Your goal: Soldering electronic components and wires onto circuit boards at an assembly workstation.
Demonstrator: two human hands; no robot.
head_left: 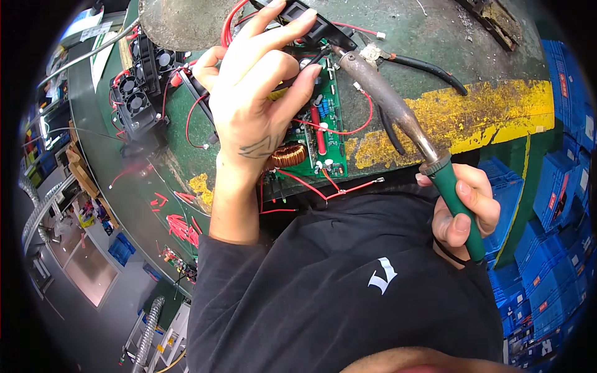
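My right hand is wrapped round the green handle of a large soldering iron. The iron slants up to the left, its tip beside a black plastic panel part. My left hand pinches a thin black wire between thumb and finger, close to the iron's tip. Its other fingers lie on the black part. Whether tip and wire touch is too small to tell. Partly hidden beneath my left hand is a green circuit board with a copper coil and red leads.
Pliers with black handles lie behind the iron on the worn green bench. Black fan units sit at the left, with red sleeve pieces nearer me. Blue crates are stacked at the right.
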